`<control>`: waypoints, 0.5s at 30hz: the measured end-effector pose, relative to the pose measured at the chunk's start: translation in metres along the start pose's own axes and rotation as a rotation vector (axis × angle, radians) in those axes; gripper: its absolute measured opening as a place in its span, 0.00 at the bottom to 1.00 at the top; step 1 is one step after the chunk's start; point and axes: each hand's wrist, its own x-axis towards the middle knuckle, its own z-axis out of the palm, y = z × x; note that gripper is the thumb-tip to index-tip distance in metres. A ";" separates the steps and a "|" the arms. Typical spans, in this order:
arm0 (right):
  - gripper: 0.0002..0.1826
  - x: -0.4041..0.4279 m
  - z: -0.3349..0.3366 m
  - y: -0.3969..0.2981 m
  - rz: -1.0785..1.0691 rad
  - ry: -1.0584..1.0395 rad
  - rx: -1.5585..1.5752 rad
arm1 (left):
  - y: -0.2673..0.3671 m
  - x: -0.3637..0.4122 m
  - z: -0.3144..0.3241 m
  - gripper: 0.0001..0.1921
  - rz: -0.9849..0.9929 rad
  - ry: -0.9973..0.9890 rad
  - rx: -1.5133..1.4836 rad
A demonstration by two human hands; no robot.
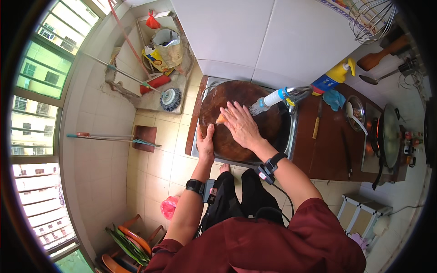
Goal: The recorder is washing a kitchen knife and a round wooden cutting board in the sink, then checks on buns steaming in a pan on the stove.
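A large round wooden chopping board (245, 140) lies tilted over the metal sink (292, 136), its dark brown surface wet. My left hand (206, 145) grips the board's near left edge, with the thumb on top. My right hand (240, 124) lies nearly flat on the board, fingers spread, over a small orange piece (221, 118) that looks like a sponge. Most of that piece is hidden under the fingers. Just beyond the right hand, a white and blue faucet extension (273, 99) points down, and water sprays from its head onto the board.
On the brown counter (304, 157) to the right are a yellow pump bottle (333, 76), a blue cloth (334, 100), a wooden-handled knife (317, 123) and a steel bowl (355, 114). Beyond them, a covered wok (391, 136) stands on the stove. A tiled wall (259, 37) rises behind the sink.
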 end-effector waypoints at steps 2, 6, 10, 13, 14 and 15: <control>0.25 -0.031 -0.018 -0.010 -0.039 -0.118 0.017 | 0.001 0.000 0.000 0.25 -0.027 -0.014 -0.050; 0.26 -0.089 -0.052 0.010 0.038 -0.177 0.021 | 0.001 -0.002 0.001 0.25 0.005 -0.010 -0.006; 0.24 -0.123 -0.066 0.042 0.420 0.021 0.065 | -0.002 0.000 0.003 0.25 0.023 0.007 0.032; 0.23 -0.138 -0.055 0.054 0.659 0.077 0.162 | -0.003 0.001 0.000 0.24 -0.006 -0.012 -0.007; 0.23 -0.142 -0.052 0.057 0.686 -0.041 0.058 | -0.003 0.002 0.000 0.24 -0.014 -0.010 -0.009; 0.23 -0.143 -0.048 0.058 0.711 -0.161 -0.044 | -0.003 0.002 -0.001 0.23 -0.023 -0.006 -0.010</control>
